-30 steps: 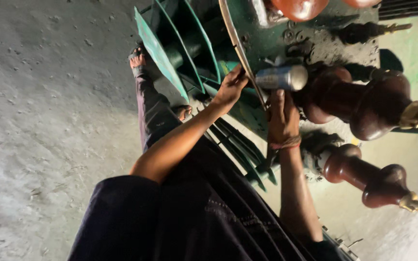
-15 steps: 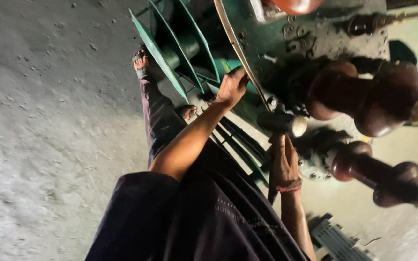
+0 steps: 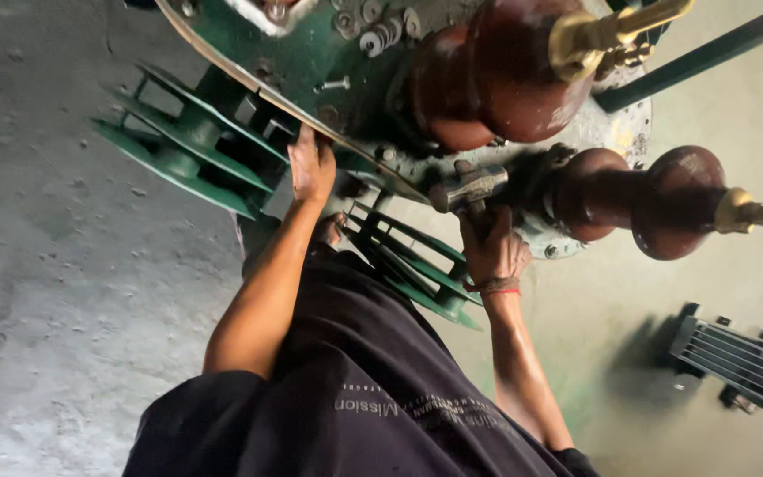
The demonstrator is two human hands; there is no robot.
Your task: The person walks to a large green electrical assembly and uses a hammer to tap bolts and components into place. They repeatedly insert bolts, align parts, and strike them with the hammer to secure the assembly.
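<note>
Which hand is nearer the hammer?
Right. The right hand grips the hammer by its handle; the left hand rests apart on the green lid's rim.

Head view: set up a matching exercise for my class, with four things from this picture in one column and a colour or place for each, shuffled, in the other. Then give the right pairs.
Column one:
1. left hand
2. right hand
3. insulators
4. cooling fins

Column two:
A. green
B. glossy reddish brown with brass tips
C. gripping the handle of a metal hammer
D. resting on the rim of the green tank lid

Pairs: 1-D, 2-C, 3-B, 4-A
</note>
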